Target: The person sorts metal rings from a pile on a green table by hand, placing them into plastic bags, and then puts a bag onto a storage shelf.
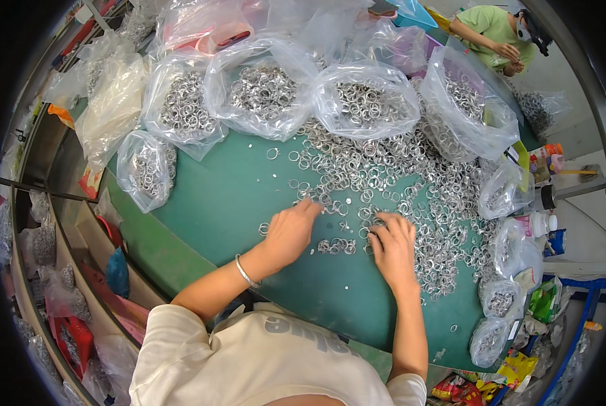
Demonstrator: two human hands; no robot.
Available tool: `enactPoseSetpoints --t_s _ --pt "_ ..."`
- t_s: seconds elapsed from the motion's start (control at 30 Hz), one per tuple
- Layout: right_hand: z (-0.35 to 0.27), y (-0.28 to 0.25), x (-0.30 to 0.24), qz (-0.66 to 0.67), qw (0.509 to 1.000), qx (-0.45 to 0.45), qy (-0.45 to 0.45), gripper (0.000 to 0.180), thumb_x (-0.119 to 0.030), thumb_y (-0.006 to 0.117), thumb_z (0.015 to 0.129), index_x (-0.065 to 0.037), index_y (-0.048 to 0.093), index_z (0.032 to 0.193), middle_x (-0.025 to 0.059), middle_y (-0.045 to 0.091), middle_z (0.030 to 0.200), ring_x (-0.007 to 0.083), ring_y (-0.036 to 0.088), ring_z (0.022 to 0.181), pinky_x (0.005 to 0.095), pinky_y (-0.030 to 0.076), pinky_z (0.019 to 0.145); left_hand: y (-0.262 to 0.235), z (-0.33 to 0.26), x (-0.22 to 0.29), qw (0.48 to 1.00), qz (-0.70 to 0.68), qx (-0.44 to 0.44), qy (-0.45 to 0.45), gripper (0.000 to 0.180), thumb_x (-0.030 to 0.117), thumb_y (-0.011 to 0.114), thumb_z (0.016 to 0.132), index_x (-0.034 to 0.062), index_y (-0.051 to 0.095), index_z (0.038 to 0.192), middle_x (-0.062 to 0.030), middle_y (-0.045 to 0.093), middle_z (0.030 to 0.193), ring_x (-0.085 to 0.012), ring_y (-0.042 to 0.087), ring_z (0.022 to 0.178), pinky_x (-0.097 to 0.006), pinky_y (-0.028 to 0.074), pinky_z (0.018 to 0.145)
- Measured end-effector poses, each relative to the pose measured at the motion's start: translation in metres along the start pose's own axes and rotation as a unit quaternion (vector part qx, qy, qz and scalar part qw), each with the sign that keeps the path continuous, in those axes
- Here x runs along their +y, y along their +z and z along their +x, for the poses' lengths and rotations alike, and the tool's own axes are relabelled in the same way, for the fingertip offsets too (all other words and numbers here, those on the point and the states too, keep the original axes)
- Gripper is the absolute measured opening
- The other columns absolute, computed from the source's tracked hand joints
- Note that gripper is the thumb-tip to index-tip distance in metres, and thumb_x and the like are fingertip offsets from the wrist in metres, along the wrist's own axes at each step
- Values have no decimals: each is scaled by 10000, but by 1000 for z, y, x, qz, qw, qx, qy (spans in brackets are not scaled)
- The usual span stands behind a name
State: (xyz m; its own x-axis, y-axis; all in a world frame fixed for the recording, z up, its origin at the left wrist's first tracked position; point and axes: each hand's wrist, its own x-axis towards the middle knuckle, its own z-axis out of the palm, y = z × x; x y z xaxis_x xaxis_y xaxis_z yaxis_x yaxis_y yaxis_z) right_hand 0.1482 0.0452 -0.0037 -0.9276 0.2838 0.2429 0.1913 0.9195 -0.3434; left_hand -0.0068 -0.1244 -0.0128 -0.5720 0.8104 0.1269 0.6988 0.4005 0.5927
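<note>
Hands [340, 237] palm-down, fingers curled loosely among metal rings [384, 176] on green table [235, 196], grip indiscernible.

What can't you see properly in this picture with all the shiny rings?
Head view:
- Left hand and right hand: fingertips curl down into the loose metal rings, so any grip is hidden.
- Single rings: too small to count.
- Rings inside the plastic bags: blurred by crinkled plastic.
- Green table: far edge hidden behind bags.
</note>
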Motion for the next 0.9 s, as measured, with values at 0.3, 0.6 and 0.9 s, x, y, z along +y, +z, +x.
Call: enactPoseSetpoints --t_s 0.3,0.6,0.9 --pt "20 24 -20 37 998 -27 -37 256 -95 668 753 -25 614 993 107 534 1148 287 460 1118 431 327 932 -2 26 -19 998 47 24 -34 236 150 634 813 85 576 1032 -123 577 851 -360 591 680 -442 468 584" --pt "37 30 -28 24 998 49 21 247 -65 651 750 -38 611 993 113 533 1107 298 467 1081 447 332 919 -4 28 -14 1000 12 4 26 238 144 643 803 88 576 1024 -114 564 849 -338 593 678 -443 461 572" --pt "36 25 -13 -63 993 81 60 146 -35 611 755 -41 597 900 101 539 1015 275 480 1003 420 340 885 -17 34 -41 992 34 102 -69 316 133 646 803 70 538 1093 -145 608 998 -345 603 680 -434 474 583"
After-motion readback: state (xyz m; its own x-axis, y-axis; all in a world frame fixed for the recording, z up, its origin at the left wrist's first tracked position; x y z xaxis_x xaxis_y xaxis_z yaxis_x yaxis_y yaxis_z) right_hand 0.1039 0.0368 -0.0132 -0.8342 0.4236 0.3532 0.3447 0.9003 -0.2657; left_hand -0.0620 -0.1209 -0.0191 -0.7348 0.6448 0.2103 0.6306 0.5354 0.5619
